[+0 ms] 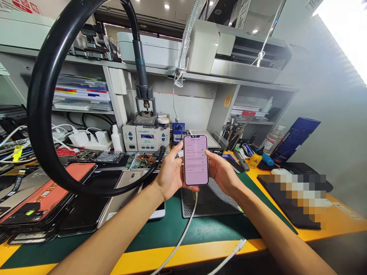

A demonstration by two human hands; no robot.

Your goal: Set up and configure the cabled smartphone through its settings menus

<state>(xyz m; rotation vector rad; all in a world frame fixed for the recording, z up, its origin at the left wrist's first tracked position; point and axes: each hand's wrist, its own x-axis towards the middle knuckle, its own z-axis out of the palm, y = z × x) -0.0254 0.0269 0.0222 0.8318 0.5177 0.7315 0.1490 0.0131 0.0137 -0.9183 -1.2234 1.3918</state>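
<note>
A smartphone (196,177) stands tilted up toward me in the middle of the view. Its lit pinkish screen shows rows of text with several green toggles. My left hand (169,172) is closed round the phone's left side, fingers behind and under its lower edge. On the opposite edge my right hand (222,172) grips it, thumb at the front and the other fingers mostly hidden. From below the phone a white cable (187,225) runs down past the table edge. Beneath the hands lies a grey perforated pad (216,210).
A black hose (38,126) loops over the left side from a rework station (146,137). Stacked phones and tablets (86,198) fill the left. A second cable end (238,247) lies at the front edge. Bottles and tools, including a yellow bottle (254,159), stand right, beside a black slab (286,202).
</note>
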